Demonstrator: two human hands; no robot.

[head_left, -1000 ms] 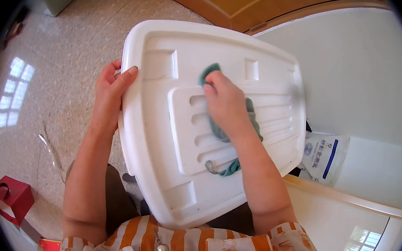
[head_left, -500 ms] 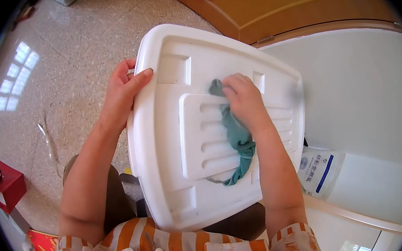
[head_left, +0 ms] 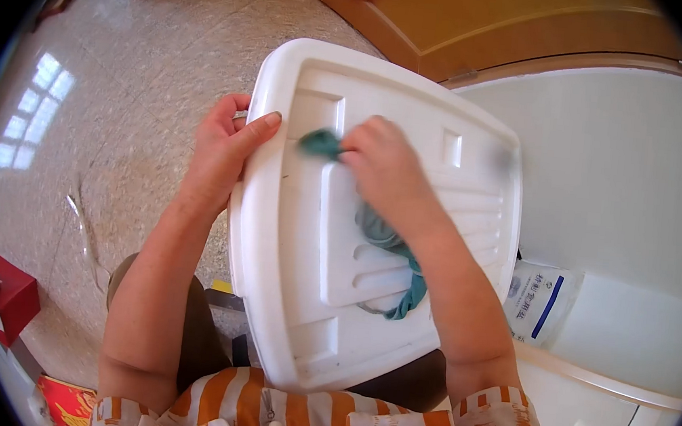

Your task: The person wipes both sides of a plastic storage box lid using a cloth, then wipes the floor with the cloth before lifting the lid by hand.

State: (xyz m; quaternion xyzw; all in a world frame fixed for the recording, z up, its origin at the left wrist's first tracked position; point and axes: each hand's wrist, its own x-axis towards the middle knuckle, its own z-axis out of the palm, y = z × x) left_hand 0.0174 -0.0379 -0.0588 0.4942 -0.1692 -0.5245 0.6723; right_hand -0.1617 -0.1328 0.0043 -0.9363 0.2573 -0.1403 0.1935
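Works above a broad, glossy, speckled beige stone floor (head_left: pixel 168 60), with an orange-brown panelled wooden door (head_left: pixel 528 26) beyond and a smooth pale grey wall (head_left: pixel 606 155) to the right. Has a large, white, round-cornered plastic lid (head_left: pixel 294 282) with a raised ribbed panel set slantwise over the lap, near edge close to an orange-and-white striped shirt (head_left: pixel 299 408); cannot tell what bears its weight. Has a white printed plastic bag with a blue stripe (head_left: pixel 534 303) just past the lid's right edge, and a dark red box-shaped container (head_left: pixel 15 298) well apart from its left edge. Clasps that left edge, toward the far left corner, with the left hand (head_left: pixel 225 150), thumb over the rim, fingers curled round the outer side and partly hidden. Closes the right hand (head_left: pixel 386 160), somewhat blurred, around a rumpled dark green fabric cloth (head_left: pixel 320 144), one bunched end beside the far left corner's shallow recess, the rest trailing beneath the wrist across the ribbed panel toward the near edge. Seems midway through wiping the lid's upper face. Calls, by that reading, for a firm brace at the rim and for cloth pressed flat along the left edge, over the small dark specks (head_left: pixel 285 177) there.
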